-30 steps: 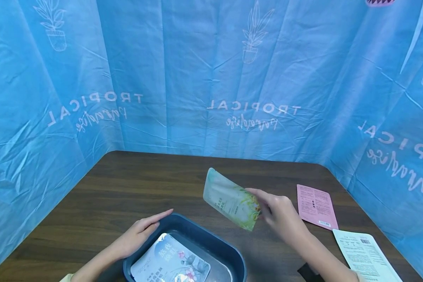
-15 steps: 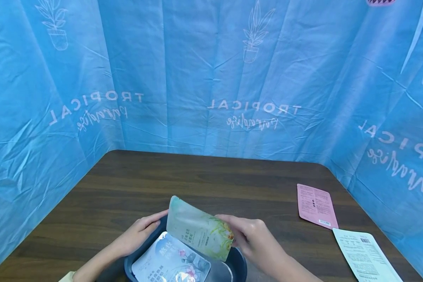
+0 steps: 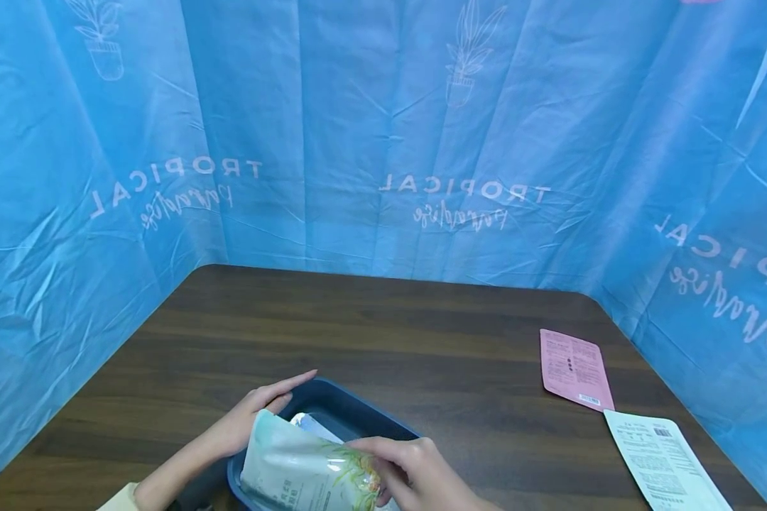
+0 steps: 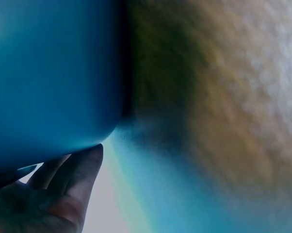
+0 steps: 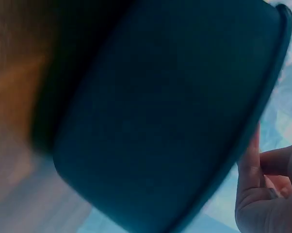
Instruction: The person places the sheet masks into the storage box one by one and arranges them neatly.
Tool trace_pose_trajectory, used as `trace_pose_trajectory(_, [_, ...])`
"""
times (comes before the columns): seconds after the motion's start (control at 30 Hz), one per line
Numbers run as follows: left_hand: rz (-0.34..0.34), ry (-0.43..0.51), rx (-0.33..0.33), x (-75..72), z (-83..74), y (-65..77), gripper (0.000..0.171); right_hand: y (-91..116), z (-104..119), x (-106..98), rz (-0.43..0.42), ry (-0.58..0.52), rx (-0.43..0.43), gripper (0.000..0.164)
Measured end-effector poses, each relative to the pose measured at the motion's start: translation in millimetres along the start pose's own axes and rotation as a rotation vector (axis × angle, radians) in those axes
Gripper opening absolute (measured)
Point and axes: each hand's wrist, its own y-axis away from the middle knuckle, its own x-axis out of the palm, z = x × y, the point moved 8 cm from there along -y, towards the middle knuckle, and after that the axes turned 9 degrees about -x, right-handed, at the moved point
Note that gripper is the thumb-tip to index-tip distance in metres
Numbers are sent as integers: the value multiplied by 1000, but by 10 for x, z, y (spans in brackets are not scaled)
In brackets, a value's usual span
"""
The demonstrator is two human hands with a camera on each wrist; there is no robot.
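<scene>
My right hand pinches the right end of a pale green face mask packet with a floral print. The packet lies slanted over a dark blue plastic basin at the bottom of the head view. Beneath it, a strip of a silvery blue mask packet shows inside the basin; the rest is covered. At the basin's left side, my left hand holds the rim. In the left wrist view, its fingers press against the outer wall. The basin's wall fills much of the right wrist view.
On the right of the dark wooden table lie a pink packet and a mint green packet, with their printed text facing up. A blue printed curtain surrounds the table's back and sides.
My right hand has carried the pale green packet left and down from beside the basin to over it, covering most of the silvery blue packet. My left hand has stayed at the rim.
</scene>
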Motion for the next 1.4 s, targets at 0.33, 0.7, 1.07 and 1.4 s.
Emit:
trace_pose_trajectory(0.33, [-20, 5, -30, -3, -14, -3, 42, 65, -72, 175, 58, 88, -26, 50])
trace_pose_trajectory(0.7, [-21, -11, -30, -11, -18, -1, 41, 103, -159, 322, 253, 219, 119, 50])
trace_pose_trajectory(1.07, [-32, -4, -29, 6, -3, -2, 41, 121, -250, 544, 414, 358, 158, 59])
trace_pose_trajectory(1.4, [-42, -18, -20, -4, -14, -5, 41, 62, -233, 659, 469, 584, 80, 53])
